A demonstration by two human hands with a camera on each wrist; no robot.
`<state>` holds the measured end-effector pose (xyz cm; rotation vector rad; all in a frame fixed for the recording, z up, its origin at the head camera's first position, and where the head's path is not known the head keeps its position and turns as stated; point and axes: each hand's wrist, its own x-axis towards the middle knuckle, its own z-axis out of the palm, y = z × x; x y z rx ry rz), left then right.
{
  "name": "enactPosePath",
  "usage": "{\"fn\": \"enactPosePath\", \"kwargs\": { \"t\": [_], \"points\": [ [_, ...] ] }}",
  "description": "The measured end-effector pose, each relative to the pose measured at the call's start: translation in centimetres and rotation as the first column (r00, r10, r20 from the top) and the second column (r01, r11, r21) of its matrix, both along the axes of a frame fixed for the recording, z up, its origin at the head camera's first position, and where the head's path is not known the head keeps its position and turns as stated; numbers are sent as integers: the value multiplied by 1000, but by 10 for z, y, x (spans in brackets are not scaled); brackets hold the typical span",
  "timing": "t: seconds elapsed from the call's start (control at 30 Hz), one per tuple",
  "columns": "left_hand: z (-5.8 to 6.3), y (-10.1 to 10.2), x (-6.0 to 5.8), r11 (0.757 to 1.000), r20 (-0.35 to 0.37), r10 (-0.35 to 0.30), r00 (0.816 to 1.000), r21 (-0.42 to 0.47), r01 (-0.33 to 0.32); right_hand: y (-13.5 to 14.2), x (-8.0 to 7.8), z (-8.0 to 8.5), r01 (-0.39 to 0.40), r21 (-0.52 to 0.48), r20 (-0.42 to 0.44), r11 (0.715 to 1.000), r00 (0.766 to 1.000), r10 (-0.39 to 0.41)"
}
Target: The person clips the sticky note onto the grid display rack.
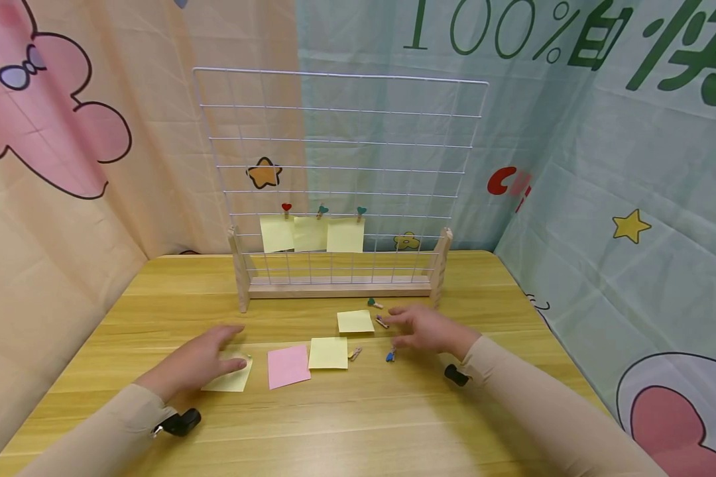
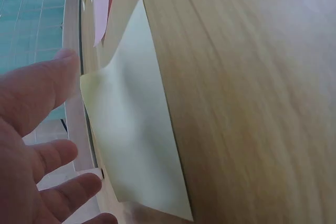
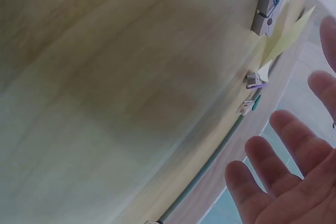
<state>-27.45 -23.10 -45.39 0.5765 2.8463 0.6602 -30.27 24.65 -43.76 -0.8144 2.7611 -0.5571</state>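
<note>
My left hand (image 1: pixel 193 358) hovers over a yellow sticky note (image 1: pixel 231 380) on the table, thumb and fingers spread. In the left wrist view that sticky note (image 2: pixel 136 124) lies slightly bent, with the fingers apart from it. On the other side, my right hand (image 1: pixel 429 330) reaches over small wooden clothespins with its fingers extended and holds nothing. Close to its fingertips lie a purple clothespin (image 1: pixel 382 322), a green clothespin (image 1: pixel 374 303) and a blue clothespin (image 1: pixel 390 356). Between the hands are a pink sticky note (image 1: pixel 288 366), two yellow sticky notes (image 1: pixel 328 353) and a yellow clothespin (image 1: pixel 355 354).
A white wire grid (image 1: pixel 340 142) stands in a wooden base (image 1: pixel 340 290) at the back of the table. Three yellow notes (image 1: pixel 346 236) hang on it from a red heart clothespin (image 1: pixel 286 208) and two teal ones. Printed curtains (image 1: pixel 573 265) surround the table.
</note>
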Motion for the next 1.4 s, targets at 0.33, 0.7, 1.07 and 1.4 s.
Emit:
{"fn": "enactPosePath", "kwargs": {
  "t": [0.33,0.7,1.07,1.4],
  "points": [
    [-7,-12,-2,999,-32,-22,999,-37,21,4,-2,-7,-24,46,108,999,994,19],
    [-2,-17,-3,999,44,-22,999,-25,23,5,-5,-13,-15,82,69,996,998,10],
    [0,-17,-4,1000,71,3,997,-10,-2,1,1,-12,40,60,112,997,993,-47],
    [-3,-17,-2,1000,65,-2,998,1,2,-1,1,-17,76,70,130,995,988,-84]
  ]
}}
